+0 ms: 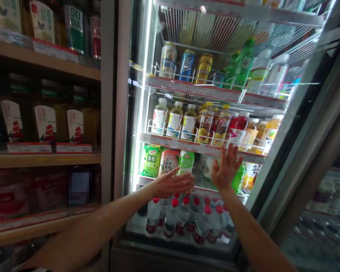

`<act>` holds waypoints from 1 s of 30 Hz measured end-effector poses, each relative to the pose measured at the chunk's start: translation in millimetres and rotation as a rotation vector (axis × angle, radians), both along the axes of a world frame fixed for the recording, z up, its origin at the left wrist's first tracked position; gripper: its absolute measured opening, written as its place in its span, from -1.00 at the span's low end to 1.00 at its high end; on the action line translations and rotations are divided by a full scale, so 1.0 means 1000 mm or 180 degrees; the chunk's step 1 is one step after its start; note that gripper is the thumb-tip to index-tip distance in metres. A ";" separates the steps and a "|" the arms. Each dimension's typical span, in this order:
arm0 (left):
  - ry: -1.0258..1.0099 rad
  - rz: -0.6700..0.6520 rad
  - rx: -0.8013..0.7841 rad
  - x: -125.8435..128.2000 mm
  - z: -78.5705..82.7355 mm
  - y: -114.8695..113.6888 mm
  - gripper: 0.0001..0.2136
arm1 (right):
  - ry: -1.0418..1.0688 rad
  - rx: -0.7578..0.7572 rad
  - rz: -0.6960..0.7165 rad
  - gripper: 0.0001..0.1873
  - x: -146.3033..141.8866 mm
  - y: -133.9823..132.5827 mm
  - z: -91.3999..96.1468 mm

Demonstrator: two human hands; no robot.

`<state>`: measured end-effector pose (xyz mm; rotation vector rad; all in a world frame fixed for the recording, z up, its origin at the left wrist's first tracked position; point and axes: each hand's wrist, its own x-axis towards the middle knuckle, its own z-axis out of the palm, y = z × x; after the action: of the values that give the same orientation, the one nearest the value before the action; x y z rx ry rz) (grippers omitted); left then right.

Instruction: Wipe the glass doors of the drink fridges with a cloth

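My left hand (172,184) reaches out with its fingers stretched and nothing in them. It is in front of the lower shelf, near a bottle with a light green label (186,160) and a red-labelled bottle (169,158). My right hand (226,168) is raised with its fingers spread, holding nothing. Behind it, partly hidden, are a bright green bottle (238,179) and a bottle of red drink (237,127) on the shelf above. Whether either hand touches a bottle, I cannot tell.
Lit fridge shelves hold cans (187,65), tea bottles (174,119) and, at the bottom, several red-capped water bottles (184,211). Wire rails (184,136) edge the shelves. A thick grey door frame (306,158) slants along the right. Wooden shelves (45,160) with bottles stand at left.
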<state>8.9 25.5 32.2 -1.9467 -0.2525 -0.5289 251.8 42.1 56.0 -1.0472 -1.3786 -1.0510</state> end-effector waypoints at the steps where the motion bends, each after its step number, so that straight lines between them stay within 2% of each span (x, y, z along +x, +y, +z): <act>1: -0.0043 -0.0027 -0.0006 -0.003 0.000 0.000 -0.64 | -0.0007 -0.0007 0.0008 -0.39 0.000 0.000 0.000; 4: -0.0952 0.0033 0.0090 -0.011 0.012 0.004 -0.67 | 0.0019 -0.0025 0.0017 -0.38 0.000 0.000 0.000; 6: -0.1399 0.0121 0.0123 -0.012 0.015 0.004 -0.67 | 0.0052 -0.0042 0.0036 -0.38 -0.004 -0.002 -0.004; 8: -0.1165 0.0087 0.0060 -0.011 0.007 0.001 -0.67 | -0.0022 -0.0079 0.0090 -0.37 -0.011 -0.007 -0.012; 11: -0.0304 -0.0082 -0.0045 -0.019 -0.010 -0.003 -0.68 | -0.0503 -0.0251 0.0275 -0.34 -0.026 -0.015 -0.028; 12: -0.0259 -0.0082 -0.0058 -0.025 -0.011 -0.003 -0.67 | -0.0648 -0.0310 0.0327 -0.33 -0.030 -0.018 -0.032; 13: -0.0407 -0.0038 -0.0055 -0.031 -0.009 -0.002 -0.66 | -0.0739 -0.0349 0.0366 -0.34 -0.034 -0.019 -0.036; 16: -0.1567 0.0200 0.0041 -0.050 0.006 0.005 -0.62 | -0.0721 -0.0337 0.0392 -0.36 -0.041 -0.021 -0.043; 18: -0.2119 0.0287 0.0142 -0.053 0.009 0.006 -0.61 | -0.0655 -0.0305 0.0409 -0.36 -0.043 -0.020 -0.044; 19: -0.2110 0.0288 0.0160 -0.052 0.006 0.005 -0.61 | -0.0617 -0.0299 0.0412 -0.35 -0.044 -0.019 -0.045; 24: -0.1036 0.0139 -0.0099 -0.048 -0.022 -0.006 -0.65 | -0.0495 -0.0308 0.0396 -0.35 -0.047 -0.019 -0.046; 26: -0.1157 0.0195 -0.0092 -0.060 -0.019 -0.006 -0.64 | -0.0499 -0.0319 0.0402 -0.35 -0.047 -0.019 -0.046; 30: -0.2147 0.0510 0.0135 -0.086 -0.005 -0.004 -0.53 | -0.0485 -0.0344 0.0421 -0.30 -0.048 -0.019 -0.047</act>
<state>-77.1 21.5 26.9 -1.6323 -0.8064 -1.0618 204.0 23.1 8.8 -0.9548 -1.6207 -0.9838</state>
